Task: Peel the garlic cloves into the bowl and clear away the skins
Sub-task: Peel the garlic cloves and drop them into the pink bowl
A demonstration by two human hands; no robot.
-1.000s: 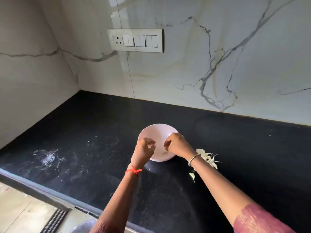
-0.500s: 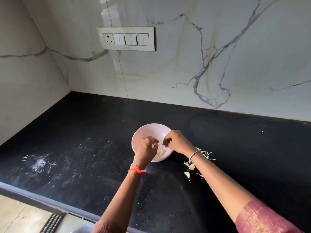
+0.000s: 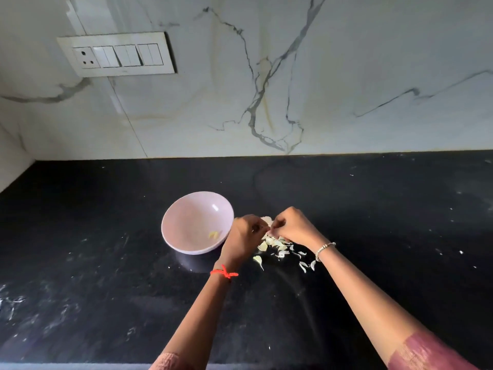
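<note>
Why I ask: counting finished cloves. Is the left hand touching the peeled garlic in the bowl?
Apart. Head view: bare bowl interior separates left hand and peeled garlic.

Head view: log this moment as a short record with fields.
bowl: pale pink round bowl, upright on black stone countertop
in bowl: yellowish peeled garlic cloves, few
left hand: pinches white garlic piece, right of the bowl
right hand: pinches the same piece
skins: papery white garlic skins scattered on the countertop beneath the hands, outside the bowl
</note>
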